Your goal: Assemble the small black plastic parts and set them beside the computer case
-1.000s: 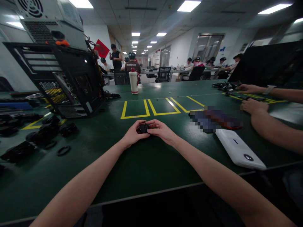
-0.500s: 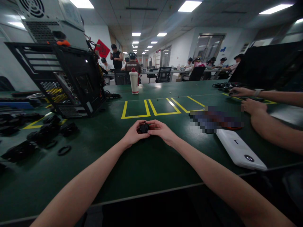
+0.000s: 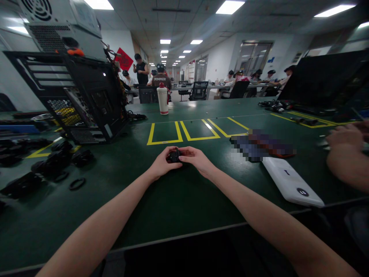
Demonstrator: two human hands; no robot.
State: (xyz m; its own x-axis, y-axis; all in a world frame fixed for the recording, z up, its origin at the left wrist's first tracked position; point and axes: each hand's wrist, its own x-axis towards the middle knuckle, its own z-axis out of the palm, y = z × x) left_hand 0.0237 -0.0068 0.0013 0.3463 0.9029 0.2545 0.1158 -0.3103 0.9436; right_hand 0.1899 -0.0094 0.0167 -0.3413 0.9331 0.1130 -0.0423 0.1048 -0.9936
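A small black part [image 3: 174, 156], too dark for me to tell its kind, is held between both hands above the green table [image 3: 173, 207]. My left hand [image 3: 162, 164] curls around its left side, thumb below and fingers behind. From the right, my right hand [image 3: 196, 158] pinches it, the thumb resting on its near face. Some of the part is hidden behind my fingers. Beyond the hands lie yellow tape outlines [image 3: 198, 138] on the tabletop.
Several black parts and a black ring [image 3: 77, 183] lie at left, below an open computer case [image 3: 86, 100]. A cup [image 3: 163, 100] stands behind. Right are a white device [image 3: 292, 182], blurred-out items [image 3: 259, 146], a co-worker's hand [image 3: 346, 138] and a dark monitor [image 3: 323, 80].
My right thumb and fingers have shifted slightly on the black part; my left hand keeps its hold. The co-worker's hands have drawn back to the right, uncovering dark items within the tape.
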